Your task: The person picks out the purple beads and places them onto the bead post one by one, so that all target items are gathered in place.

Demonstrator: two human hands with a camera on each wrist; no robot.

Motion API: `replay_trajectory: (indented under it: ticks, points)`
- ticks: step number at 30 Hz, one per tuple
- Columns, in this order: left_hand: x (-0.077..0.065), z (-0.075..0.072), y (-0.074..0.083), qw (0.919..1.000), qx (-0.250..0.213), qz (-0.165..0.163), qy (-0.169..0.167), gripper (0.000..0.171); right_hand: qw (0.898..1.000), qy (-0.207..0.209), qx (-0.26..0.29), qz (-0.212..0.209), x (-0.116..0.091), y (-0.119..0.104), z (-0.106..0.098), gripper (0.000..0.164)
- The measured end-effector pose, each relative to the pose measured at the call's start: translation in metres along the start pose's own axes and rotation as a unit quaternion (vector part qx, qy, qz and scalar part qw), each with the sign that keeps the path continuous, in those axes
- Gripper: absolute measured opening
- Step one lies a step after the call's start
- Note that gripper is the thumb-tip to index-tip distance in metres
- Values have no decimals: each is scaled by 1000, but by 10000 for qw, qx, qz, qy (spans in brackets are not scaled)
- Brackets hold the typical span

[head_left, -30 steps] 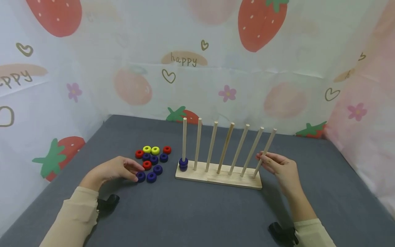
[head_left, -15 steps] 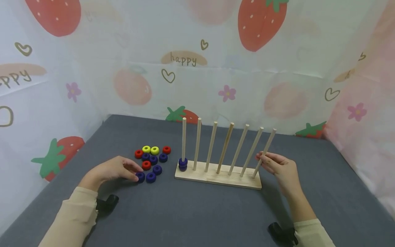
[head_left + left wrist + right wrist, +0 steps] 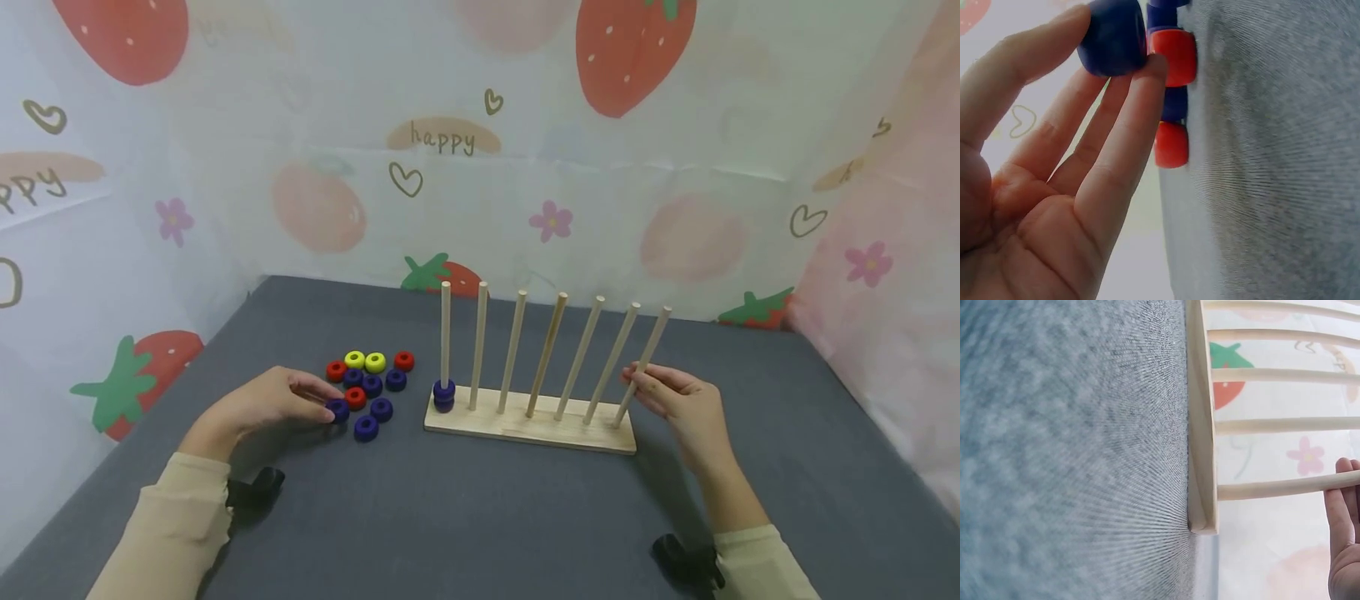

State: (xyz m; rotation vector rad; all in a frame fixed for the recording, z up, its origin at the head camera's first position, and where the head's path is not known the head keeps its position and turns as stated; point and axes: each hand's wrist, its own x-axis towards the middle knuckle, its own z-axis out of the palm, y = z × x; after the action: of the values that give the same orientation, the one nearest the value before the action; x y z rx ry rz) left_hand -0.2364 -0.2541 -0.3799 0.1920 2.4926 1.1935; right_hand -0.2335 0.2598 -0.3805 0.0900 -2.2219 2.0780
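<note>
My left hand (image 3: pixel 266 404) pinches a dark blue ring (image 3: pixel 1113 37) between thumb and fingertips, raised off the table in the left wrist view. Beside it lie loose rings: a red ring (image 3: pixel 356 398), two yellow rings (image 3: pixel 375 362) and several more blue and red ones. A wooden peg rack (image 3: pixel 525 425) with several upright pegs stands to the right. On its leftmost peg (image 3: pixel 446 333) sit stacked blue rings (image 3: pixel 444 396). My right hand (image 3: pixel 686 408) pinches the rightmost peg (image 3: pixel 1291 487) partway up.
A grey cloth (image 3: pixel 480 517) covers the table. Behind and at both sides hangs a white curtain (image 3: pixel 465 208) printed with strawberries. Black wrist devices (image 3: pixel 255 492) sit at both cuffs.
My left hand has lifted the nearest left blue ring slightly off the table. The right hand keeps its hold on the peg. The head view has tilted a little.
</note>
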Motion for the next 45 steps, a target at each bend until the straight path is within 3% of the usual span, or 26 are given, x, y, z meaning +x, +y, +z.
replay_trajectory:
  ticks: [10,20,30,37,45]
  points:
    - [0,-1,14,9983,-70,105,575,52,10000,65,50,7,1,-2,0,31]
    - [-1,-4,28,9957,-280,141,872,54,10000,54,-28,11,2,0,0,35]
    - [0,-7,51,9922,-355,300,1159,53,10000,32,11,17,2,0,0,53]
    - [2,-10,70,9899,-386,522,1259,53,9999,145,-88,-1,1,1,2,37]
    - [5,-15,93,9869,-477,665,1387,51,9999,109,-123,2,2,2,0,44]
